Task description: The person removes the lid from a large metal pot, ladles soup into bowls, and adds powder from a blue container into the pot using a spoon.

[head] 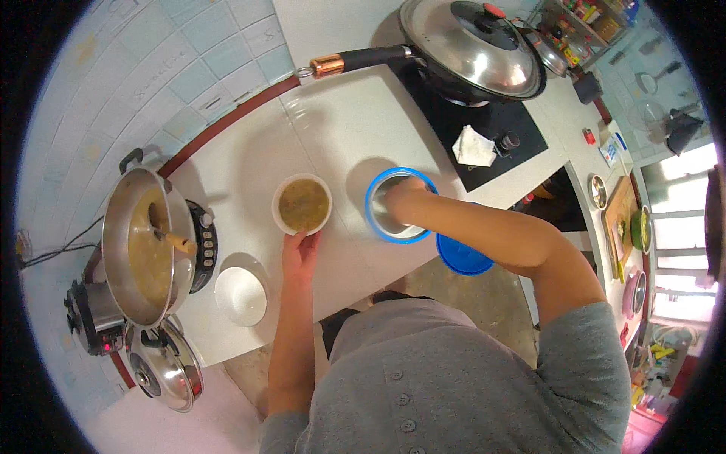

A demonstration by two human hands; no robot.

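Note:
A white bowl (277, 218) full of greenish-brown soup (304, 204) rests on the white countertop. My left hand (300, 249) grips its near side, with fingertips at the rim. To the right stands a round container (371, 218) with a bright blue rim. Inside it is my right hand (404, 200), reaching down past the rim. Its fingers are hidden, so I cannot tell what they hold. Partly under my right forearm lies a blue lid (462, 255) at the counter's edge. An unfilled white bowl (241, 297) sits left of my left forearm.
At left, a large metal pot (116, 249) of pale soup with a wooden-handled ladle (180, 243) stands on an electric cooker (203, 244). Beside it are a glass lid (164, 369) and a pressure cooker (93, 318). A lidded wok (471, 51) sits on the black hob (488, 122).

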